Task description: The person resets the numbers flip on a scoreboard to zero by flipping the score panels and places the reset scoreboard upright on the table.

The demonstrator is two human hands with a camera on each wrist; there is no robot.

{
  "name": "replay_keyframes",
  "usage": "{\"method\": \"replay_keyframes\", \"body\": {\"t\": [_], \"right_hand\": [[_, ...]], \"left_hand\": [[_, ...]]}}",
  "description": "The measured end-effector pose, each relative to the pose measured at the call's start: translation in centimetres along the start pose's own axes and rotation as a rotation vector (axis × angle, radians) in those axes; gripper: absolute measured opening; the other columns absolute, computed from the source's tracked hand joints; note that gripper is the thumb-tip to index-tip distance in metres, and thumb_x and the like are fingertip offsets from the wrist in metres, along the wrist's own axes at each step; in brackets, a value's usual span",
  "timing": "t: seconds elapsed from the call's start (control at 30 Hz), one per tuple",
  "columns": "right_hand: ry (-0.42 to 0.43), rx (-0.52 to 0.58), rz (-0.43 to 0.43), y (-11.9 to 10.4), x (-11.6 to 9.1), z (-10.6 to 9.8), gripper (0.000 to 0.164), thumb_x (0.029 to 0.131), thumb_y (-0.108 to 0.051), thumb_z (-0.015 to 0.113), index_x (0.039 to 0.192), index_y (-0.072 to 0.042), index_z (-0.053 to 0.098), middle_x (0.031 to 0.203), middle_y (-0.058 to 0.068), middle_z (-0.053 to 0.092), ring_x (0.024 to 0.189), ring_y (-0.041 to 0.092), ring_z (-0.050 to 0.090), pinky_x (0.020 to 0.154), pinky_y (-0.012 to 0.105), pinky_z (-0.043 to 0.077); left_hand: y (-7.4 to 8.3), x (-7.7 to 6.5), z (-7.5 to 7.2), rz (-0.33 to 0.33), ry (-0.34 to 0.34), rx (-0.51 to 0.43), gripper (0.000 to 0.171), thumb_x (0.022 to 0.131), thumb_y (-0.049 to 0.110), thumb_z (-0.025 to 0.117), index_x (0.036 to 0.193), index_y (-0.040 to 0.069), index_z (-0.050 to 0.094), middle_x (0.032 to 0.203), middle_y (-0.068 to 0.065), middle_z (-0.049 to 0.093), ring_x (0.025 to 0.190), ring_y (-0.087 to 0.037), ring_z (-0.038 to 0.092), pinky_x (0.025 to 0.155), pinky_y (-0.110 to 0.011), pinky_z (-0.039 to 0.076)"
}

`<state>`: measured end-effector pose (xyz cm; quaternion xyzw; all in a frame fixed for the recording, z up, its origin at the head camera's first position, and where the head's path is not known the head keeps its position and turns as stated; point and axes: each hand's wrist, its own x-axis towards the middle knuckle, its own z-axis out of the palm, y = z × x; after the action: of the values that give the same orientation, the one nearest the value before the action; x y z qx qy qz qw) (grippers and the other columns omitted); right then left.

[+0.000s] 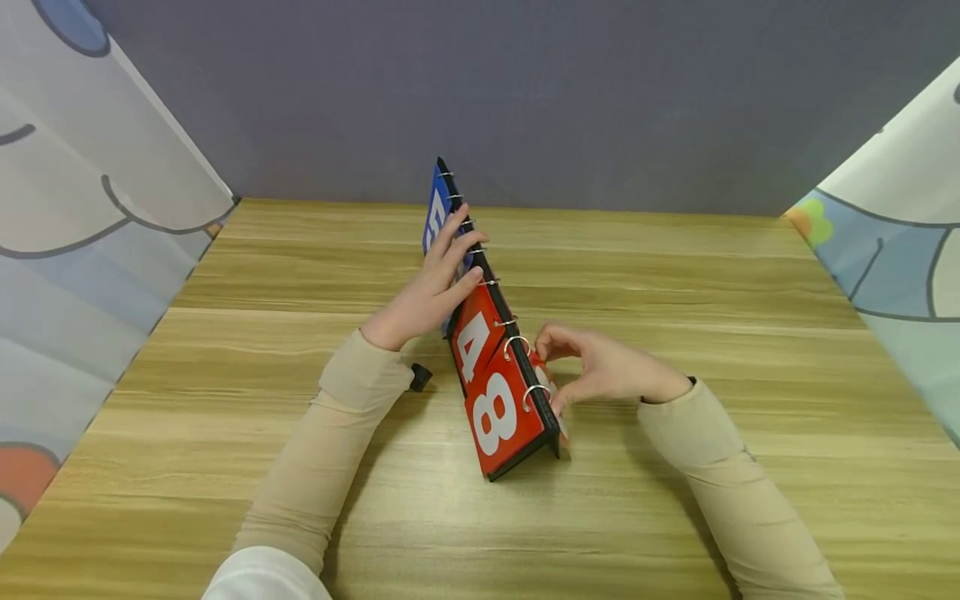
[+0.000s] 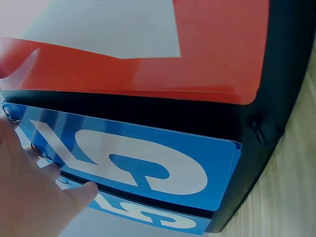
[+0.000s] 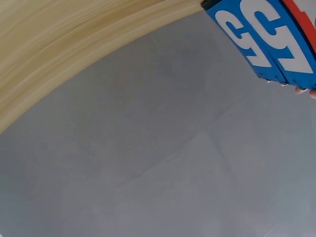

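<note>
A tabletop flip scoreboard stands like a tent, its black ridge strung with metal rings. On its left face, red cards read 4 and 8; farther back is a blue 5 card, seen closer in the left wrist view. My left hand rests on the ridge near the middle, fingers straight and spread. On the right face, my right hand pinches a red number card between thumb and fingers; its digit is mostly hidden. The right wrist view catches blue 5 cards, not the right hand.
A small black piece shows beside the left sleeve. The wooden table extends around the scoreboard to a grey panel behind. Cartoon-printed cloths hang along both sides.
</note>
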<state>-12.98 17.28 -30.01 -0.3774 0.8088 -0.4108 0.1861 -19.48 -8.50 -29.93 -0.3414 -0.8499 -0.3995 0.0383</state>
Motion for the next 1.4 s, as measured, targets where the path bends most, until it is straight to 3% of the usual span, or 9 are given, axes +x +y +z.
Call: {"method": "replay_keyframes", "body": {"t": [0.13,0.3,0.53,0.93,1.13,1.27,1.4], "right_hand": [[0.005,-0.032,0.028,0.3,-0.5,-0.8,0.038,0.07,-0.022,0.08,0.091,-0.008,0.051,0.089,-0.002,0.051,0.095,0.01,0.055,0.094,0.028,0.045],[0.055,-0.037,0.09,0.4,-1.4,-2.3,0.029,0.074,-0.015,0.077,0.088,-0.007,0.052,0.085,-0.001,0.049,0.087,0.012,0.054,0.09,0.024,0.046],[0.104,-0.021,0.128,0.3,-1.9,-2.9,0.021,0.077,-0.007,0.074,0.091,-0.003,0.059,0.081,0.005,0.059,0.075,0.008,0.056,0.068,0.024,0.049],[0.079,0.004,0.108,0.5,-1.8,-2.9,0.018,0.077,-0.005,0.072,0.083,-0.002,0.055,0.08,0.006,0.059,0.074,0.005,0.057,0.065,0.022,0.048],[0.106,-0.006,0.187,0.3,-2.1,-3.1,0.016,0.078,-0.008,0.072,0.086,-0.005,0.058,0.098,0.011,0.065,0.085,0.008,0.059,0.069,0.025,0.051],[0.131,-0.011,0.244,-0.1,-2.6,-3.6,0.018,0.079,-0.007,0.071,0.093,-0.004,0.06,0.085,0.007,0.061,0.075,0.012,0.057,0.066,0.024,0.049],[0.193,-0.021,0.281,-0.5,-3.5,-4.5,0.021,0.081,-0.012,0.071,0.097,-0.006,0.06,0.084,0.003,0.062,0.074,0.013,0.057,0.064,0.024,0.048]], "left_hand": [[0.1,0.1,0.1,0.004,0.001,0.0,0.068,0.091,0.062,0.023,0.137,0.014,0.032,0.157,-0.003,-0.009,0.145,-0.019,-0.01,0.113,-0.055,0.011],[0.2,0.1,0.1,0.003,0.004,0.004,0.071,0.089,0.065,0.021,0.136,0.014,0.033,0.157,-0.004,-0.008,0.145,-0.019,-0.01,0.113,-0.055,0.011],[0.2,-0.1,0.1,-0.014,-0.006,-0.006,0.066,0.092,0.06,0.023,0.137,0.014,0.032,0.157,-0.003,-0.01,0.145,-0.02,-0.011,0.113,-0.055,0.012],[0.3,-0.1,0.0,-0.012,0.0,0.002,0.064,0.093,0.059,0.024,0.137,0.013,0.033,0.157,-0.003,-0.009,0.145,-0.019,-0.01,0.113,-0.055,0.011],[0.4,-0.1,0.0,-0.022,-0.005,0.0,0.066,0.092,0.061,0.023,0.138,0.014,0.032,0.157,-0.002,-0.01,0.145,-0.019,-0.01,0.113,-0.055,0.011],[0.4,-0.1,0.0,-0.024,-0.011,-0.003,0.068,0.091,0.062,0.022,0.138,0.015,0.032,0.157,-0.002,-0.01,0.145,-0.019,-0.011,0.113,-0.055,0.011],[0.4,-0.1,0.1,-0.024,-0.013,-0.004,0.066,0.092,0.061,0.023,0.138,0.015,0.031,0.157,-0.002,-0.011,0.145,-0.019,-0.012,0.113,-0.055,0.012]]}}
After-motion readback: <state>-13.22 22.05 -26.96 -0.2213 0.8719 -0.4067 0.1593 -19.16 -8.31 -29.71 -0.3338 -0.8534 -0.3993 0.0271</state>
